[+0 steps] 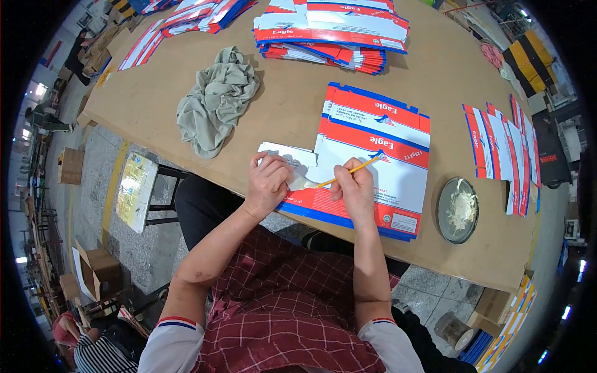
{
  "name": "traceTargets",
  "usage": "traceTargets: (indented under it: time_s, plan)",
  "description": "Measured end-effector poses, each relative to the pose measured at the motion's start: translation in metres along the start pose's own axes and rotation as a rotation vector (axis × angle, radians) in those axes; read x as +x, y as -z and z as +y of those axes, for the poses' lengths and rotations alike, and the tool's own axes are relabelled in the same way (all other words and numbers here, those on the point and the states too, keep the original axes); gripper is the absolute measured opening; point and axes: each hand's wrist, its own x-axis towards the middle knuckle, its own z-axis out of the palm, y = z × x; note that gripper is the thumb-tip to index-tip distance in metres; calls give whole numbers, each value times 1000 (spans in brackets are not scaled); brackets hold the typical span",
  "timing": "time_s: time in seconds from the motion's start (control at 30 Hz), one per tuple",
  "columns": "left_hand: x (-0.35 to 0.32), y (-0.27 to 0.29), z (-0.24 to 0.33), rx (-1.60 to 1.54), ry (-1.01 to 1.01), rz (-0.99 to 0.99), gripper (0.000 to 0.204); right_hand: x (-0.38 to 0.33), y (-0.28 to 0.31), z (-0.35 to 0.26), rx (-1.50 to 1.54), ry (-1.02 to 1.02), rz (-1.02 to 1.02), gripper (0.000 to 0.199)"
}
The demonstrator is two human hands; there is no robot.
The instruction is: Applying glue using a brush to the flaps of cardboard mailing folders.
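A flat printed carton blank (348, 155), red, white and blue, lies on the table in front of me. My left hand (270, 181) has its fingers curled on the white flap (292, 153) at the blank's left side, gripping or pressing it. My right hand (354, 189) is closed around the yellow handle of a thin brush (360, 166). The brush's pale tip points left and rests on the white flap near my left fingers. To the right stands a round glass bowl (442, 214) holding creamy white paste (462, 210).
A crumpled grey-green cloth (217, 102) lies left of the blank on the brown table (149, 118). Stacked carton blanks (329, 31) are at the far side, with more (491, 140) at right. A stool (135, 191) stands beyond the table's left edge; a person (102, 348) sits at lower left.
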Motion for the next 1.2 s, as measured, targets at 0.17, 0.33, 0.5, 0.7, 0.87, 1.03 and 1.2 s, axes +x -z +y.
traceTargets:
  time_s: [0.17,0.33,0.5,0.7,0.87,1.03,1.2]
  plan:
    - [1,-2,-1,-6,-3,14,18,3,4,0,112,9,-1,19]
    - [2,-2,-1,-7,2,16,18,0,2,0,20,21,7,18]
    - [-1,0,-2,-41,18,19,18,-2,12,7,315,27,98,17]
    - [10,14,11,-119,130,-73,28,-2,19,8,807,-31,253,12]
    - [12,28,36,138,62,-428,49,3,26,14,873,-29,217,10]
    - [10,22,35,288,-41,-618,67,6,25,8,840,-19,180,8]
    - [15,23,28,171,-49,-619,55,8,27,16,975,-75,256,7]
